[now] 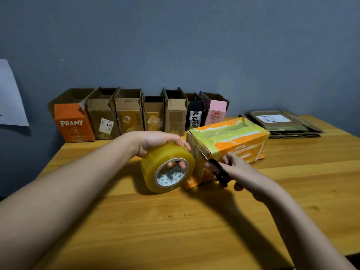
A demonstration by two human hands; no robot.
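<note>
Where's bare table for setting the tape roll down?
Bare table at the near edge, in front of the tape roll, and left of it, before the row of open boxes. Crowded: back edge, and right rear around the orange box and flattened cardboard.

Glossy translucent plastic tape roll (155,161), paper core. Scissors (219,170): shiny metal blades, matt black plastic handles. Cardboard box (229,137), glossy film on top. Smooth grained wood table (175,230). Matt cardboard cartons (128,114) at 11 o'clock.

A wooden table (175,230) is standing against a plain blue-grey wall (194,45). Open cartons (128,114) are lining its far edge, flattened cartons (280,123) are lying at right, and a white sheet (9,98) is hanging at left.
</note>
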